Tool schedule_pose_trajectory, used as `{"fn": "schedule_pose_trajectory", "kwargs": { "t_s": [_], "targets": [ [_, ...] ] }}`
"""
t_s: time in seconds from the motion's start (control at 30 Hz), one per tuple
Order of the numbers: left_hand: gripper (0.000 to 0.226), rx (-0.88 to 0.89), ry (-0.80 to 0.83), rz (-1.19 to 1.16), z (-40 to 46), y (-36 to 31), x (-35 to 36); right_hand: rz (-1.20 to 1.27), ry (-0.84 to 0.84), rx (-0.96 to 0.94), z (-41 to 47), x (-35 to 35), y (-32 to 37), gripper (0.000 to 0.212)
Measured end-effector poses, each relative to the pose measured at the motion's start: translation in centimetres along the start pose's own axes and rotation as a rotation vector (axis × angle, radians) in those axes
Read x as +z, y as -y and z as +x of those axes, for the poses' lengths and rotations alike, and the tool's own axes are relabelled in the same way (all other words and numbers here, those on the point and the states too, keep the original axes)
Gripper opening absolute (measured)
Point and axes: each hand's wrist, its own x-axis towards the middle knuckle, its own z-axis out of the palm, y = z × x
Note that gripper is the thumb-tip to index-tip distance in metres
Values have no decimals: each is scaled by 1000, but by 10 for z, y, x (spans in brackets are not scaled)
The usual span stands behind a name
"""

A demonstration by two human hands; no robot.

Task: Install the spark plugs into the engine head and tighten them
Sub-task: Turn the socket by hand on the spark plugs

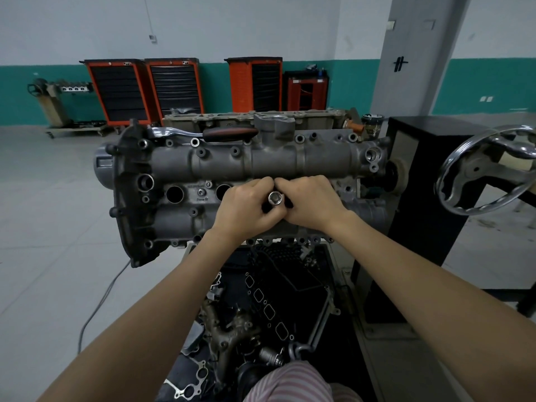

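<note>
- Workshop floor, grey and tiled, runs back to a teal-banded wall lined with orange tool carts (121, 89); the engine head (249, 166) sits on a stand before you, with a chrome handwheel (487, 169) at its right.
- Your left hand (246, 204) and right hand (310, 200) meet over the middle of the head, above the row of plug wells.
- Both sets of fingers are curled around a socket (274, 197); its open chrome end faces up between the two thumbs.
- Two open wells (175, 194) show at the left of your hands. The well under the socket is hidden.
- No spark plug can be seen: whether one sits in the socket or in the covered well cannot be told.
- A ratchet (203, 132) with a dark red grip lies along the far edge of the head, well apart from your hands.
- Risk, cross-threading: a socket tilted off the well's axis would start the plug crooked. Judged safest is turning by finger until it runs freely.
- Risk, dropped plug: a loose hold over the deep well could let the plug fall and close its gap.
- Risk, slipping ratchet: it rests unsecured on a sloped casting.
- Pose: both forearms reach forward and converge, wrists low, knuckles toward the far camshaft housing.
- Loose gaskets and parts (269, 314) lie in the tray below.
</note>
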Motion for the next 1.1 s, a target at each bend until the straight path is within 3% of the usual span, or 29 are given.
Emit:
{"fn": "schedule_pose_trajectory", "kwargs": {
  "t_s": [0.3, 0.5, 0.73, 1.1],
  "targets": [
    [35, -4, -19, 17, 1, 2, 2, 70, -98, 61, -2, -4, 4, 17],
    [30, 6, 13, 29, 0, 0, 0, 7, -45, 21, -1, 0, 2, 26],
    [34, -5, 21, 44, 0, 1, 1, 60, -48, 16, -1, -3, 3, 10],
    [31, -17, 44, 17, 0, 0, -2, -15, -39, 26, -1, 3, 1, 22]
  ]
}}
